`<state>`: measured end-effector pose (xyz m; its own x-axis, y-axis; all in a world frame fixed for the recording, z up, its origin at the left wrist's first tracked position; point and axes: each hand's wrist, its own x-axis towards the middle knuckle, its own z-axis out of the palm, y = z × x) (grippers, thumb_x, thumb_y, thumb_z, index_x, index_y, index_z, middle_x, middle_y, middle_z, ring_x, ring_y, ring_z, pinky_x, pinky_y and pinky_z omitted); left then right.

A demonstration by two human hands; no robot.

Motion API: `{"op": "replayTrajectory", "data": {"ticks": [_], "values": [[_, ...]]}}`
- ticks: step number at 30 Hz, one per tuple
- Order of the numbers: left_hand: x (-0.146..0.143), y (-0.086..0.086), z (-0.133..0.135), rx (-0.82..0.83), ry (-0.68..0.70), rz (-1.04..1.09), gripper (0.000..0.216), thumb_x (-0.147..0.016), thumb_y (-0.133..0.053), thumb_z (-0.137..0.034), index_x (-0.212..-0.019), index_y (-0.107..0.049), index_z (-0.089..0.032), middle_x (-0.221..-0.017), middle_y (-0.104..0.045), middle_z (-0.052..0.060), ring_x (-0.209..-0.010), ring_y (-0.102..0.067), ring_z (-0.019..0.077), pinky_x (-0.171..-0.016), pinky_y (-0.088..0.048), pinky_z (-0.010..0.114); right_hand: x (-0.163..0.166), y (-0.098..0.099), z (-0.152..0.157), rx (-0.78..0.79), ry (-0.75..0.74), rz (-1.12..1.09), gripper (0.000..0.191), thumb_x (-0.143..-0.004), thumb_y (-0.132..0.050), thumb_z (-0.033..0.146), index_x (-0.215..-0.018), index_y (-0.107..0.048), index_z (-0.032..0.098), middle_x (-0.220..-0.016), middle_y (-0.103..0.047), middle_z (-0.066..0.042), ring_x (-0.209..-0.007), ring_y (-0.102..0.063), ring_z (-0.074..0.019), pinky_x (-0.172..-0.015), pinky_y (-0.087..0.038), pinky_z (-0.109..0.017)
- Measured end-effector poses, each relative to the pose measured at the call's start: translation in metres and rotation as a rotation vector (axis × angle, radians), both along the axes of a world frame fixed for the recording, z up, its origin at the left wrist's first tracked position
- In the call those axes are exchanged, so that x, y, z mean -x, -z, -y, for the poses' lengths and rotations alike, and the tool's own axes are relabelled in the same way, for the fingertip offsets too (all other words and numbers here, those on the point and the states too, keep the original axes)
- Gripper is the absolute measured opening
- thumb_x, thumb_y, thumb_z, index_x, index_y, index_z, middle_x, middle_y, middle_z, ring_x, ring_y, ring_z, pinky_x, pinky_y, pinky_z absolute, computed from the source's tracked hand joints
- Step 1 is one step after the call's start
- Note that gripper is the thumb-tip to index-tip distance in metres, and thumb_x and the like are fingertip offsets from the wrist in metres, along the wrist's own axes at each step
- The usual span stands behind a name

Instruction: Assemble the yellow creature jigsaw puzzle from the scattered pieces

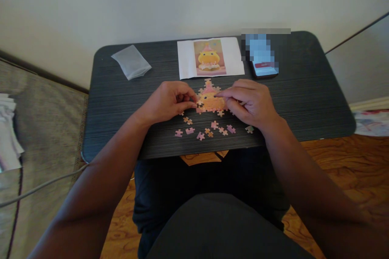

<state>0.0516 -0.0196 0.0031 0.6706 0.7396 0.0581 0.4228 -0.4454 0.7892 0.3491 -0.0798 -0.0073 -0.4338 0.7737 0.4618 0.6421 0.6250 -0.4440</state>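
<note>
A partly joined jigsaw puzzle (209, 102) lies on the dark table, showing a yellow face with a pink pointed top. At its left edge, my left hand (173, 100) is closed, thumb and index fingertip pinching a puzzle piece (199, 105) against the joined part. My right hand (252, 101) rests over the puzzle's right side, index finger stretched onto it and thumb apart, hiding that edge. Several loose pieces lie nearer me, among them a pink piece (200, 136), an orange piece (209, 132) and a greenish piece (249, 129) below my right hand.
Behind the puzzle lies a white sheet with the printed picture (210, 57). A clear plastic bag (131, 63) sits at the back left, and a phone (265, 68), partly pixelated, at the back right. The table (316, 89) stands against a pale wall; a cable (45, 184) runs at left.
</note>
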Motion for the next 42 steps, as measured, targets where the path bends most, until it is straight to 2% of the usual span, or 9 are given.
{"op": "replayTrajectory", "data": {"ticks": [7, 11, 16, 23, 27, 34, 42], "values": [[0.017, -0.019, -0.003, 0.212, -0.031, -0.002, 0.017, -0.090, -0.083, -0.033, -0.100, -0.082, -0.020, -0.077, -0.075, 0.005, -0.062, -0.065, 0.0150, -0.055, -0.048, 0.029, -0.032, -0.002, 0.010, 0.042, 0.148, -0.092, 0.029, -0.103, -0.061, 0.022, -0.111, -0.087, 0.029, -0.083, -0.076, -0.002, -0.076, -0.069, -0.0197, -0.072, -0.052, -0.039], [0.028, -0.023, -0.008, 0.156, -0.094, -0.022, 0.018, -0.089, -0.085, -0.036, -0.098, -0.083, -0.020, -0.075, -0.074, 0.004, -0.063, -0.064, 0.0137, -0.057, -0.047, 0.028, -0.056, 0.006, 0.020, 0.058, 0.240, -0.144, 0.028, -0.102, -0.064, 0.020, -0.112, -0.088, 0.029, -0.084, -0.077, -0.001, -0.074, -0.069, -0.0187, -0.071, -0.050, -0.039], [0.040, -0.019, -0.016, 0.090, -0.147, -0.104, 0.020, -0.090, -0.084, -0.037, -0.099, -0.085, -0.019, -0.074, -0.072, 0.003, -0.064, -0.061, 0.0123, -0.059, -0.045, 0.027, -0.073, 0.021, 0.027, 0.098, 0.308, -0.173, 0.028, -0.102, -0.065, 0.022, -0.112, -0.088, 0.036, -0.083, -0.078, 0.001, -0.073, -0.070, -0.0207, -0.069, -0.050, -0.041], [0.051, -0.020, -0.023, 0.144, -0.174, -0.186, 0.021, -0.089, -0.082, -0.035, -0.097, -0.083, -0.016, -0.075, -0.071, 0.004, -0.066, -0.060, 0.0130, -0.059, -0.043, 0.027, -0.074, 0.026, 0.026, 0.119, 0.401, -0.192, 0.027, -0.106, -0.065, 0.031, -0.112, -0.090, 0.037, -0.092, -0.083, -0.002, -0.081, -0.075, -0.0261, -0.075, -0.053, -0.046], [0.060, -0.019, -0.027, 0.178, -0.140, -0.221, 0.020, -0.087, -0.085, -0.034, -0.095, -0.083, -0.015, -0.074, -0.070, 0.003, -0.063, -0.057, 0.0109, -0.057, -0.041, 0.025, -0.073, 0.026, 0.026, 0.137, 0.417, -0.190, 0.026, -0.106, -0.064, 0.034, -0.112, -0.090, 0.037, -0.097, -0.085, -0.002, -0.085, -0.077, -0.0277, -0.076, -0.055, -0.046], [0.064, -0.013, -0.032, 0.172, -0.113, -0.220, 0.022, -0.080, -0.086, -0.037, -0.090, -0.084, -0.018, -0.068, -0.070, 0.002, -0.058, -0.058, 0.0116, -0.053, -0.043, 0.023, -0.075, 0.031, 0.022, 0.074, 0.415, -0.205, 0.025, -0.101, -0.067, 0.025, -0.108, -0.090, 0.031, -0.092, -0.086, -0.002, -0.077, -0.077, -0.0232, -0.070, -0.054, -0.041], [0.069, -0.010, -0.036, 0.158, -0.101, -0.210, 0.028, -0.084, -0.086, -0.043, -0.102, -0.083, -0.021, -0.073, -0.074, 0.001, -0.061, -0.064, 0.0140, -0.056, -0.048, 0.023, -0.071, 0.028, 0.019, 0.098, 0.406, -0.163, 0.028, -0.097, -0.064, 0.018, -0.105, -0.089, 0.029, -0.099, -0.089, -0.001, -0.088, -0.082, -0.0221, -0.080, -0.059, -0.040]]}}
